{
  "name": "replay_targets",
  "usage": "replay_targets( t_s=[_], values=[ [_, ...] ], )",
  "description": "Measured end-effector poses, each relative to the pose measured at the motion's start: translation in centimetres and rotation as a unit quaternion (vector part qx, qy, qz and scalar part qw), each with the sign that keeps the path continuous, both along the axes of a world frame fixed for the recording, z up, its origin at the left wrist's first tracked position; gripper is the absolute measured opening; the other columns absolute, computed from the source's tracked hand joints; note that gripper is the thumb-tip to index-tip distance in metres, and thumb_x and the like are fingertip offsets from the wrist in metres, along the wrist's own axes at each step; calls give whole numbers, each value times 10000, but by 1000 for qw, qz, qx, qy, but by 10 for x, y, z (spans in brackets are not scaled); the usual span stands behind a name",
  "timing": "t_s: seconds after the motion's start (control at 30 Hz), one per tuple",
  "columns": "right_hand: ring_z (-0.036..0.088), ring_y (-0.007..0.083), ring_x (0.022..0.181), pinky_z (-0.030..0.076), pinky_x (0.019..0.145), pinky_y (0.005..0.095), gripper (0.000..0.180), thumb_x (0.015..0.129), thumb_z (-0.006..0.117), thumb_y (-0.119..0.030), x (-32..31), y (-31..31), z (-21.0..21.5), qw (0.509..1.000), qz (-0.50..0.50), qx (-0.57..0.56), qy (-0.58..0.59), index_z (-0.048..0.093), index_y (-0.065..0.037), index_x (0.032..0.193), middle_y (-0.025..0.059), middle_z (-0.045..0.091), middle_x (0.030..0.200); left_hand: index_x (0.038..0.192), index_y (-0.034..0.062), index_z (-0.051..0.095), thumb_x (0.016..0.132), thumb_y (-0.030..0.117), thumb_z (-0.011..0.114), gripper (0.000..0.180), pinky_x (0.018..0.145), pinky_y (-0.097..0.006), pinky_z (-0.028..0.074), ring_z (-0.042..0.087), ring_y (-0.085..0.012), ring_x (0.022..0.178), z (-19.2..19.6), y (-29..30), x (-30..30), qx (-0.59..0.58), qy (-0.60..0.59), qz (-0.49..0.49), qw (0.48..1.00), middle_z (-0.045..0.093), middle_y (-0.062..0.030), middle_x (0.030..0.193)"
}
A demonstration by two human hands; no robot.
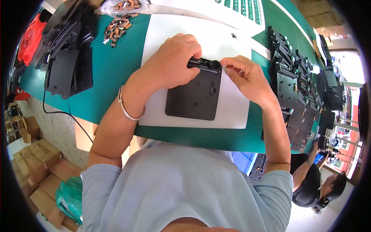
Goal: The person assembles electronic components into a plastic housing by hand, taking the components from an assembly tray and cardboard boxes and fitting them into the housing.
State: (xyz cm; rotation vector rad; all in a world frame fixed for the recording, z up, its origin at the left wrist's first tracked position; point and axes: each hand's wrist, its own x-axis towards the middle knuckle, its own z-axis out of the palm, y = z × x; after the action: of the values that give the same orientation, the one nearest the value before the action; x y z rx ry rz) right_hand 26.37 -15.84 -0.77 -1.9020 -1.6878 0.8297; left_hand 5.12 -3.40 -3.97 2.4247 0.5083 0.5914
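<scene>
A flat black plastic panel (191, 102) lies on a white sheet (235, 114) in front of me. Along its far edge runs a raised black bar with a round black knob (215, 65) at the right end. My left hand (174, 62) is closed over the left part of this bar, thumb on the near side and fingers over the far side. At the panel's far right corner, my right hand (249, 79) pinches thumb and forefinger together beside the knob. Whatever it holds, if anything, is too small to make out.
Black panels (63, 71) are stacked at the left, near a heap of small orange-and-black parts (118, 29). Rows of similar black assemblies (295, 85) stand at the right. A white tray (259, 23) bears green pieces. Another person (319, 185) is at the far right.
</scene>
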Motion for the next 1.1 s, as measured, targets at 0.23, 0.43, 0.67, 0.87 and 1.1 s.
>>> replay_targets(
  t_s=[0.23, 0.43, 0.67, 0.87, 1.1],
  values=[
    [607, 190, 729, 491, 688, 312, 201, 895, 639, -76, -2, 5, 6, 998, 19, 23, -53, 676, -50, 1091, 95, 633, 842, 949, 55, 654, 688, 180, 792, 320, 864, -424, 441, 559, -315, 973, -5, -11, 3, 52, -31, 24, 998, 611, -105, 984],
    [601, 68, 781, 500, 703, 233, 169, 914, 670, -79, 24, 78, 36, 998, -37, 47, -17, 700, 6, 1057, 6, 682, 855, 946, 77, 669, 703, 203, 795, 301, 891, -426, 418, 549, -285, 1000, -9, -12, 1, 20, -17, 28, 999, 604, -74, 1001],
    [618, 115, 708, 506, 671, 264, 179, 878, 672, -147, 33, 183, 36, 971, 22, 111, -210, 718, -37, 1012, 52, 697, 817, 926, 80, 669, 713, 211, 799, 282, 901, -414, 410, 548, -265, 1005, -3, -10, 1, 5, -3, 33, 999, 601, -65, 1000],
    [605, 123, 632, 495, 606, 309, 148, 860, 665, -143, 19, 200, 41, 967, 44, 84, -238, 723, -34, 941, 61, 672, 724, 925, 85, 673, 713, 206, 802, 276, 900, -413, 404, 542, -261, 1014, -5, -9, 2, -21, -3, 22, 1000, 596, -63, 993],
    [686, 329, 777, 538, 726, 388, 174, 847, 605, -111, 30, 109, 40, 956, 52, -123, -262, 726, -50, 955, 168, 699, 819, 910, 91, 670, 713, 205, 802, 264, 899, -413, 404, 540, -258, 997, -5, -11, 0, -2, 1, 37, 999, 588, -59, 973]
  ],
)
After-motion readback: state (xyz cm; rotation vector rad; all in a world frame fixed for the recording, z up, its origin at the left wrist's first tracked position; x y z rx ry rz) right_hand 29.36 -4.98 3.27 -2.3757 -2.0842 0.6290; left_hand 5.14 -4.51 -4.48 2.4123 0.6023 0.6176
